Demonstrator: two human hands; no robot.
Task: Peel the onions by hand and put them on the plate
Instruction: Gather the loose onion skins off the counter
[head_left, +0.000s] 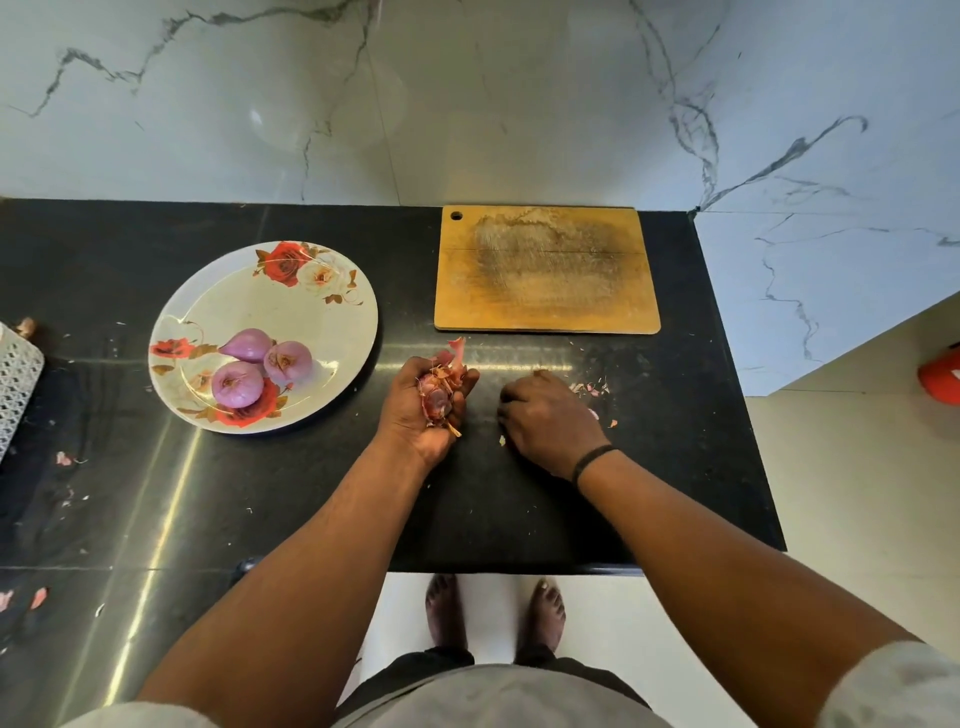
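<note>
Three peeled purple onions (262, 366) lie together on a white plate with red roses (311, 312) at the left of the black counter. My left hand (423, 415), palm up, grips a bunch of dry reddish onion peels (441, 387) to the right of the plate. My right hand (545, 415) lies palm down on the counter with its fingers curled under; what is beneath them is hidden. Small peel scraps (589, 388) lie just right of that hand.
A worn wooden cutting board (545, 270) lies behind my hands against the marble wall. A white perforated basket (15, 384) sits at the left edge. Peel bits dot the counter (156, 493). The counter's front edge runs just above my bare feet.
</note>
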